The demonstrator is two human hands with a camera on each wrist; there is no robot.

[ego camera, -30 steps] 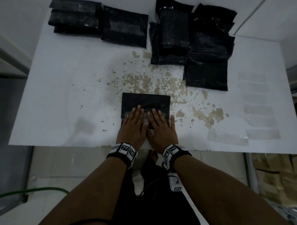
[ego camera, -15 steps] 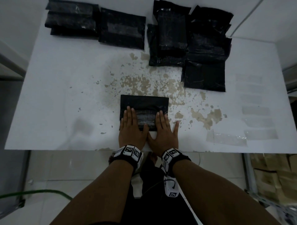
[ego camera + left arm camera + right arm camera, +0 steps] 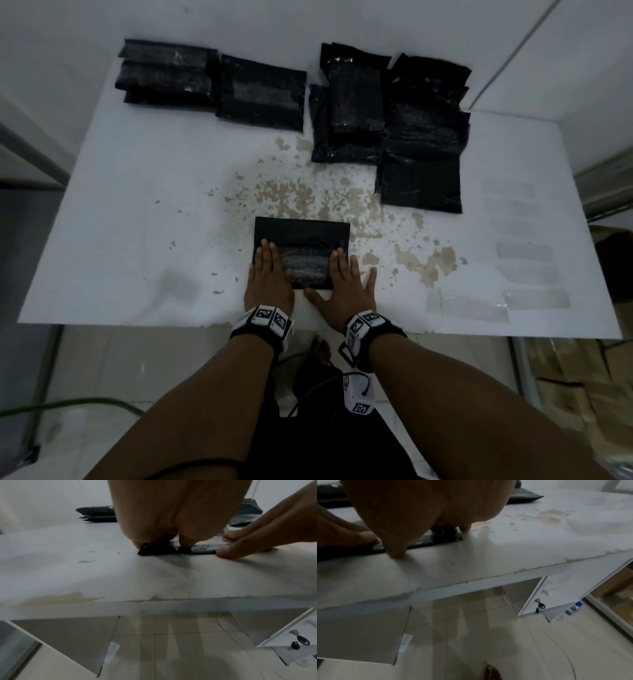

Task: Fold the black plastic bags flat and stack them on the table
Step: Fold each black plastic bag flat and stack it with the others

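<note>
Both hands lie flat on the folded bag (image 3: 301,251), close to the near edge of the table (image 3: 137,212); the left hand (image 3: 269,274) presses its left end with straight fingers, and the right hand (image 3: 346,279) presses its right end in the same way, the thumb resting on the table just before the bag; neither hand grips anything. A second ago the two hands were side by side at the middle of the bag; now they are apart, each at one end, so the middle strip shows between them; I judge this as a smoothing stroke from the centre outward, and the fold looks pressed flat and nearly ready for stacking. Beyond the fingertips the table top shows brown patches where the white surface is worn. Farther away, to the right of the right hand, loose bags (image 3: 421,137) lie overlapping, not yet folded, I think; far beyond the left hand, two neat piles of folded bags (image 3: 212,82) wait at the back edge; the pressed bag probably goes there.
</note>
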